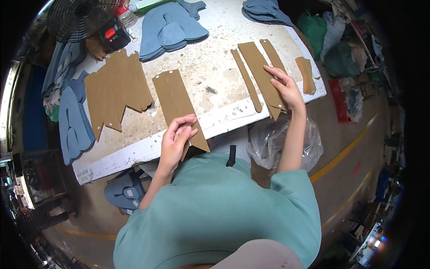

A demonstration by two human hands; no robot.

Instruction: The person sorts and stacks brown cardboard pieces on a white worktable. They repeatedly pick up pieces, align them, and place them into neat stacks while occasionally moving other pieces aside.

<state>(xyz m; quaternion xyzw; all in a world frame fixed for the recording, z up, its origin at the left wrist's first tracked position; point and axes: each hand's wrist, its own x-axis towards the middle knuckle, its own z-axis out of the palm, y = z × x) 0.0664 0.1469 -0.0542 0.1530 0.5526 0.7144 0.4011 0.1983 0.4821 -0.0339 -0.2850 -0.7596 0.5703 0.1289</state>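
Observation:
Near the table's front edge, my left hand (176, 139) has its fingers closed on the lower end of a brown notched strip (172, 92), which looks like leather or suede. This strip lies on the table with its forked end hanging over the edge. On the right, my right hand (285, 87) rests with stretched fingers on a wide brown strip (255, 58). A narrow brown strip (245, 78) lies to its left, and another brown strip (272, 51) lies partly under the fingers. The right palm's underside is hidden.
A fanned pile of brown pieces (117, 89) lies at left, beside stacked blue pieces (74, 123). More blue pieces (172, 29) lie at the back. Orange-tan strips (306, 75) sit near the right edge. A black fan (80, 20) stands far left; a clear plastic bag (309, 143) hangs below the edge.

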